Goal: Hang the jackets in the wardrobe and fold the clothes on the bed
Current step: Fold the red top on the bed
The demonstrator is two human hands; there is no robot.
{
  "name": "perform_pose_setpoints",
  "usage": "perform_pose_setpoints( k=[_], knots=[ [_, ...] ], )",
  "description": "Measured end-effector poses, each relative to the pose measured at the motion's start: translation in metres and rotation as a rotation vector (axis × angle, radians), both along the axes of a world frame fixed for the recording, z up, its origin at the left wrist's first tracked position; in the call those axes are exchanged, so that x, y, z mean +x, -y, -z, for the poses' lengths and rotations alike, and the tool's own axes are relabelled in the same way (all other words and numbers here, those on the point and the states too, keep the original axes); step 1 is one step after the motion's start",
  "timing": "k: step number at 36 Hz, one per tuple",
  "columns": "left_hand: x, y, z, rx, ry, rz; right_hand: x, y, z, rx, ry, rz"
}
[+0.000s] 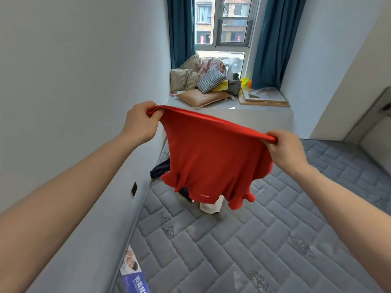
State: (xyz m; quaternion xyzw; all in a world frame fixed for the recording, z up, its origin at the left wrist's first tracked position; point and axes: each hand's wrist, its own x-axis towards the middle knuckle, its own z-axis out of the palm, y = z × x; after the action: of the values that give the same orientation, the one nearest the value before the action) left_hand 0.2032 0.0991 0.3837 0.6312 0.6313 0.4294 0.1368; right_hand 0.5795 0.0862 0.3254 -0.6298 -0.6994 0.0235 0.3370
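Step in hand: folding, by my reading; a red top [213, 157] is held up and spread out above the bed [243, 240].
Left hand [140, 121]: fingers and thumb pinch one end of the top's upper edge.
Right hand [284, 150]: pinches the other end of that edge; the cloth sags between the two hands.
Red top: hangs free in the air over the bed's far left corner, lower edge bunched and ruffled.
Other clothes: a dark garment [159, 169] and a white garment [211, 206] lie on the mattress behind and below the top, partly hidden.
Next move: probably lay the top flat on bare mattress nearer the person, keeping it spread, then fold the sides in.
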Motion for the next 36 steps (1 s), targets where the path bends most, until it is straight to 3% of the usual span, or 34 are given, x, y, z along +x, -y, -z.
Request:
perform_pose_setpoints(
  k=[6, 13, 26, 32, 36],
  knots=[
    [-0.006, 0.06, 0.043, -0.071, -0.013, 0.034, 0.005, 0.033, 0.039, -0.099, -0.013, -0.177],
    [-0.016, 0.122, 0.182, -0.529, -0.082, 0.137, 0.015, 0.085, 0.163, -0.389, -0.003, -0.284],
    [0.004, 0.199, 0.432, -1.187, -0.276, 0.34, 0.001, 0.17, 0.38, -1.22, 0.176, -0.204],
    [0.011, 0.196, 0.507, -1.426, -0.347, 0.482, -0.003, 0.195, 0.442, -1.497, 0.146, -0.073],
    [0.009, 0.17, 0.543, -1.522, -0.304, 0.407, 0.004, 0.19, 0.475, -1.667, 0.129, -0.016]
  ],
)
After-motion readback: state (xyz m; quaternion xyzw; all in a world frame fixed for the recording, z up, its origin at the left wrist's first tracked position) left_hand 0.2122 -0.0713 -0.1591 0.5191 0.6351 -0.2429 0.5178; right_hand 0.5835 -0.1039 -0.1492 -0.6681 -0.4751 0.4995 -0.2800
